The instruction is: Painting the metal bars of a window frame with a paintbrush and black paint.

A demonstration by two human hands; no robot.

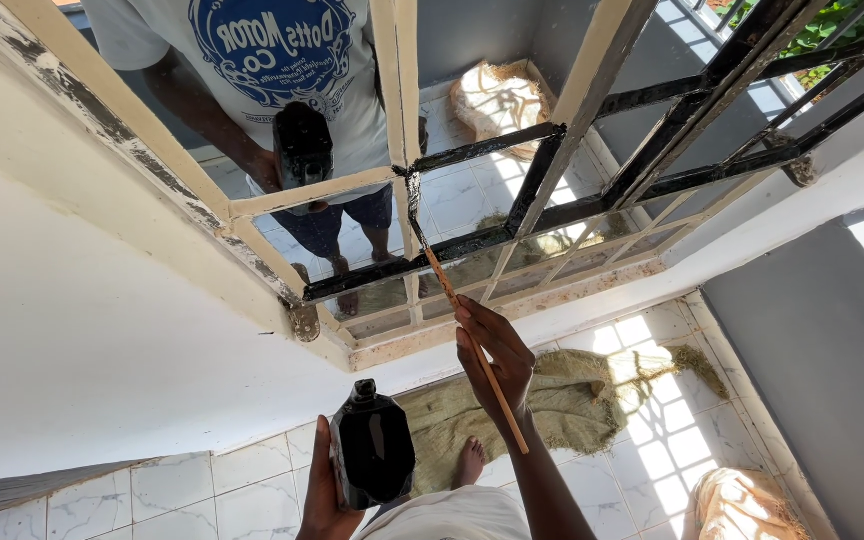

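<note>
Floor (252, 480): white marbled tiles, sunlit grid pattern at right. A greenish burlap sack (562, 400) lies flat on it below the window wall, frayed at its right end. A bare foot (469, 462) stands on the sack's near edge. Tan bundle (742, 505) rests at lower right.

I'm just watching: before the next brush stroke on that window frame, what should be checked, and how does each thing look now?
1. Right hand grips the brush: ok.
2. Brush tip touches the frame: ok, at a bar joint.
3. Left hand holds the black bottle upright: ok.
4. Bottle mouth open for dipping: cannot tell.
5. Paint left on the bristles: cannot tell.
6. Sack covers the tiles below: ok, under the bare foot.
</note>
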